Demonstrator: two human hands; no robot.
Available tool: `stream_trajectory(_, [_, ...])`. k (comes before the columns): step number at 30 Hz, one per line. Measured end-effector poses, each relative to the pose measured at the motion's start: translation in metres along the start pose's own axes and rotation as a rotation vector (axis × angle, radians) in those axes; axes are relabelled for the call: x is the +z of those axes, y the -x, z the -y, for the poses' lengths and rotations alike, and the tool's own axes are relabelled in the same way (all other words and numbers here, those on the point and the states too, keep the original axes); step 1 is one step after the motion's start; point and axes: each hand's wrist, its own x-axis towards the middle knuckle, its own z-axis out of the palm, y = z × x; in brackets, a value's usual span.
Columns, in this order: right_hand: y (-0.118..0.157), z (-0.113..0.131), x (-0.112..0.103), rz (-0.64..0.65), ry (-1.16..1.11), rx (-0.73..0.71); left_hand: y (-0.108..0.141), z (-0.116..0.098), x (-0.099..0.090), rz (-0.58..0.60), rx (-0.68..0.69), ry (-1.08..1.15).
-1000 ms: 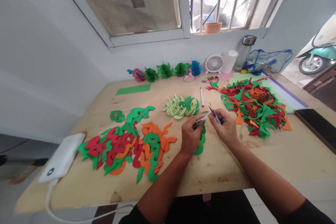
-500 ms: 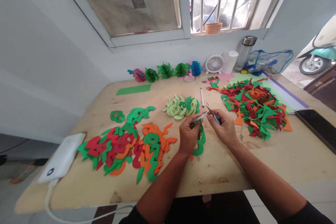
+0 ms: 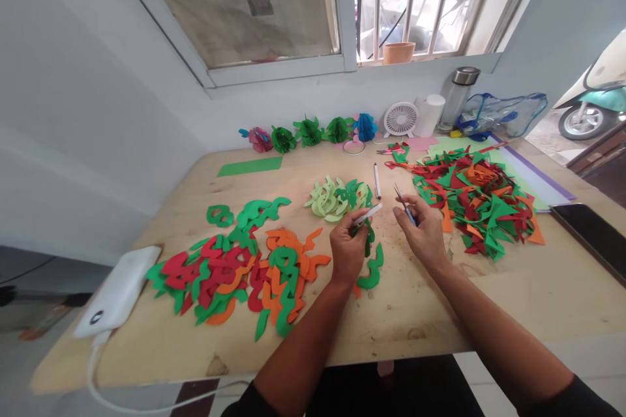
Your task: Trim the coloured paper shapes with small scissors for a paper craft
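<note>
My left hand (image 3: 348, 251) is closed around a slim white piece (image 3: 368, 215) that points up to the right; its kind is unclear. Dark green paper (image 3: 370, 238) shows beneath those fingers. In my right hand (image 3: 424, 231) are small blue-handled scissors (image 3: 400, 195), their thin blades slightly apart and pointing away from me. A gap separates the two hands. Just below my left fingers, a curved green paper cutout (image 3: 372, 273) lies on the table. Pale green cutouts (image 3: 327, 199) are heaped beyond my left hand.
Red, green and orange cutouts (image 3: 215, 273) spread on the left, near a white power bank (image 3: 117, 290). Paper scraps (image 3: 479, 199) pile up on the right, beside a black phone (image 3: 591, 238). A white pen (image 3: 377, 181) lies ahead; paper ornaments (image 3: 309, 132) and a fan (image 3: 401, 119) line the wall.
My hands have drawn apart: the right one moved right with the scissors, and its fingers left the white piece. The green cutout below my left hand is more exposed.
</note>
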Motion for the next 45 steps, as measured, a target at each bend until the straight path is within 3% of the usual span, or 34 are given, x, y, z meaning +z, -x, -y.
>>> stream_trajectory(6, [0.0032,0.0004,0.0023,0.226,0.013,0.017,-0.0010,-0.0048,0.0012,-0.053,-0.018,0.083])
stream_trajectory(12, [0.0049,0.0007,0.0017,0.279,0.065,-0.028,-0.0021,-0.0020,0.0002,-0.124,0.026,0.088])
stream_trajectory(45, [0.0083,0.0015,0.0045,0.293,0.109,-0.090,-0.0025,0.0034,-0.0021,-0.098,0.055,0.040])
